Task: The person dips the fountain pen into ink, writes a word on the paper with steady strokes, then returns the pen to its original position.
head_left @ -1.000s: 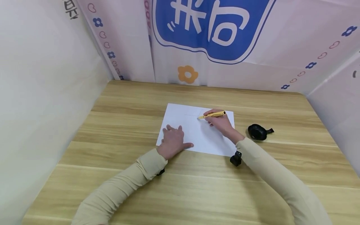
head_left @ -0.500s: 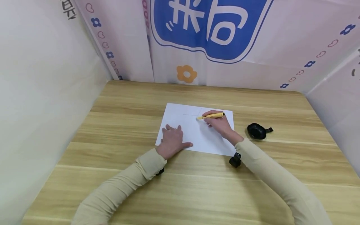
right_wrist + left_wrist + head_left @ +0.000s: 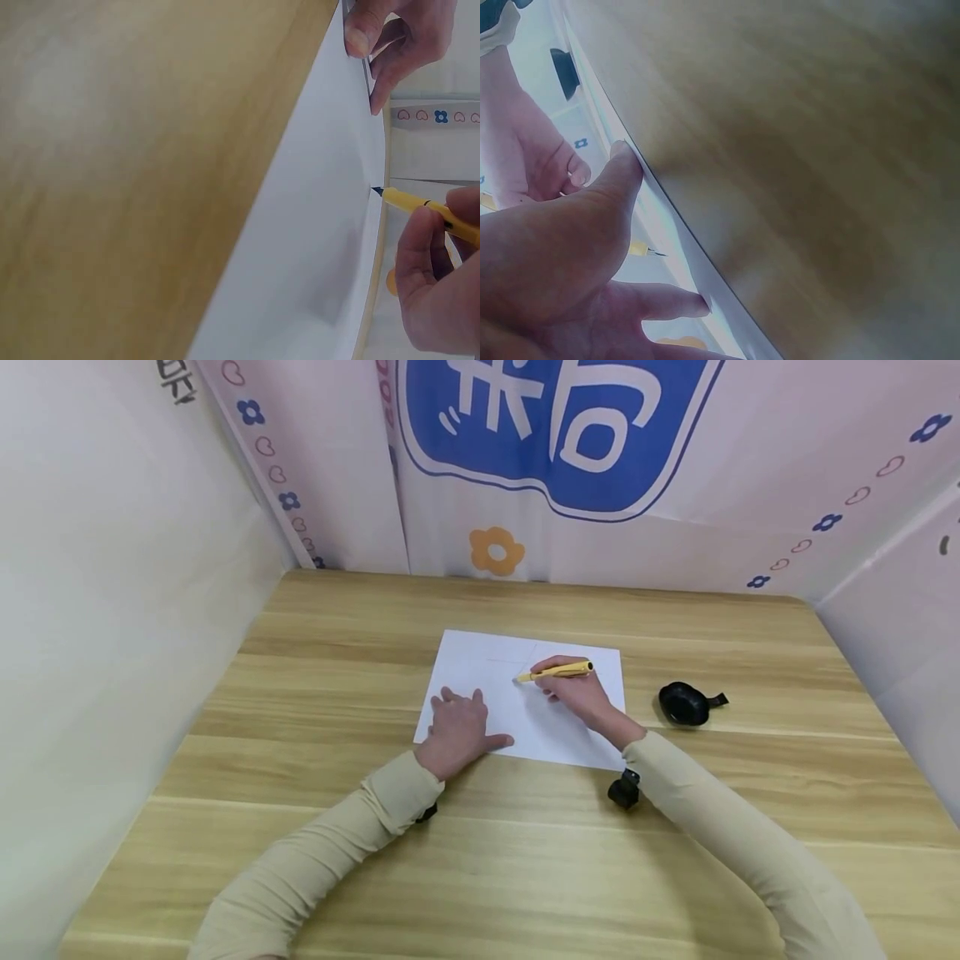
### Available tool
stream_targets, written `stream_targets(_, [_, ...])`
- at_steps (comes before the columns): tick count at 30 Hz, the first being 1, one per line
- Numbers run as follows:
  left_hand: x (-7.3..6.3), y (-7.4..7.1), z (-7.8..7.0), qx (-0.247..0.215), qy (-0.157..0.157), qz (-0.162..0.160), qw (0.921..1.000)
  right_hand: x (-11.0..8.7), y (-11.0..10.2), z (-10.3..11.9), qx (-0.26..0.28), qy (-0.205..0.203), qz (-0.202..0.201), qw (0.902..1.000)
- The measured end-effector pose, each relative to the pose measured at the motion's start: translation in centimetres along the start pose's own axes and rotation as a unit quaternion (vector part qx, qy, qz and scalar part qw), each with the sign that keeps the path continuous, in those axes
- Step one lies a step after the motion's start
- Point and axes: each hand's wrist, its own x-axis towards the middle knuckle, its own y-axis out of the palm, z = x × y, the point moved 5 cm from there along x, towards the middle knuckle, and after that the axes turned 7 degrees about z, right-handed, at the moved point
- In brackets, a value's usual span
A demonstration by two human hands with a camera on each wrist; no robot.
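Observation:
A white sheet of paper [image 3: 547, 727] lies on the wooden table. My left hand [image 3: 457, 735] rests on its left part, fingers spread and thumb along the near edge. The right hand [image 3: 581, 697] pinches a yellow fountain pen [image 3: 558, 670] between thumb and fingers, with the pen slanting down to the left. In the right wrist view the dark nib of the fountain pen [image 3: 409, 201] meets the paper [image 3: 315, 202]. Faint thin lines [image 3: 510, 661] run across the upper part of the sheet. The left wrist view shows the left thumb and fingers flat at the paper's edge.
A small black pan-shaped dish [image 3: 684, 703] with a short handle stands right of the paper. A black wrist camera [image 3: 624, 789] hangs under the right cuff. Behind the wooden table [image 3: 525, 877] rises a printed backdrop [image 3: 675, 552]; white walls flank both sides.
The right hand and pen have slid slightly left and toward the near side over the paper. The left hand stays on the sheet. The whole head view has shifted slightly.

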Motion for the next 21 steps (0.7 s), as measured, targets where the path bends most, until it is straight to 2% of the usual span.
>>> stream_targets(8, [0.0,-0.1,0.0,-0.005,-0.001,0.004,1.0000,-0.3,0.4,0.2,0.001,-0.007,0.001,1.0000])
stream_targets(21, [-0.1,-0.1,0.0,-0.024,-0.003,-0.002,0.9997,-0.6,2.0,0.4,0.013,-0.019,0.030,0.9993])
